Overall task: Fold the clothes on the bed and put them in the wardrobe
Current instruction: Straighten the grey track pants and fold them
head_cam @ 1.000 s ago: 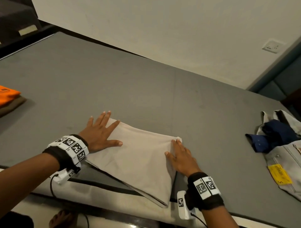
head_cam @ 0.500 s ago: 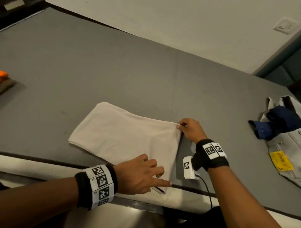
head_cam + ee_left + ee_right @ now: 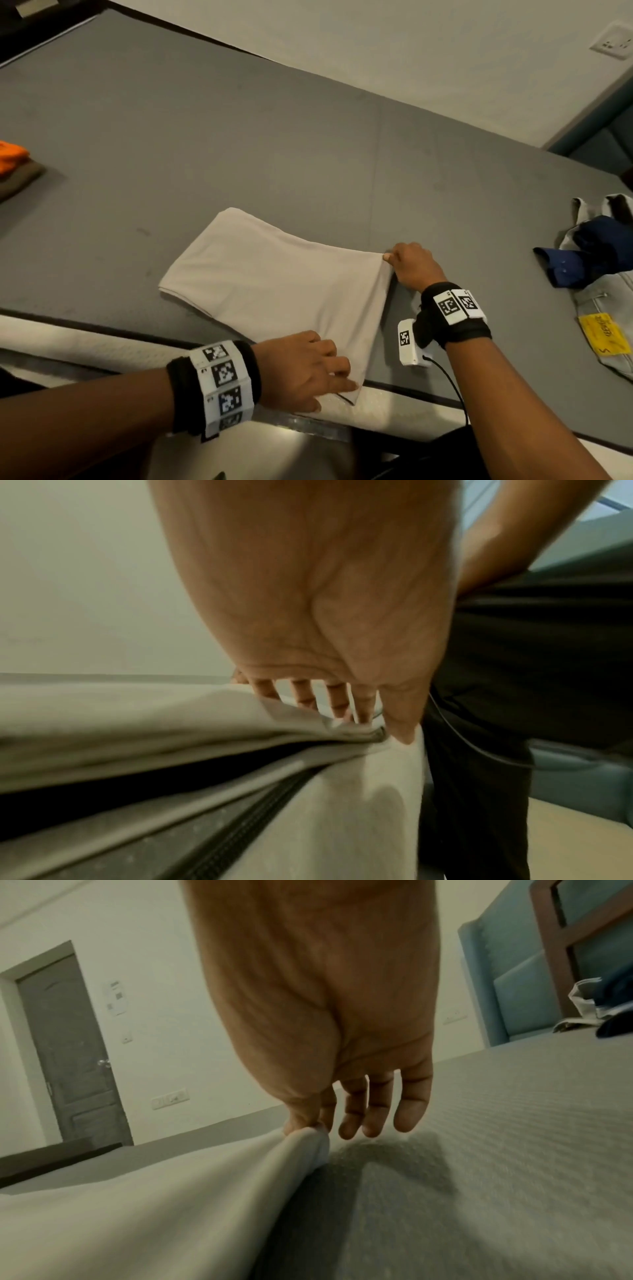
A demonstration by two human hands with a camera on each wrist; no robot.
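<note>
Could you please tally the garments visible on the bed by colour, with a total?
Beige: 1, the beige garment pinched by both hands
Orange: 1, the orange garment
Brown: 1, the brown garment
Navy: 1, the navy garment
Light grey: 1, the grey jeans
Total: 5

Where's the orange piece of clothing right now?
In the head view, the orange garment lies at the far left edge of the grey bed, on top of a brown folded item, well left of the beige cloth.
</note>
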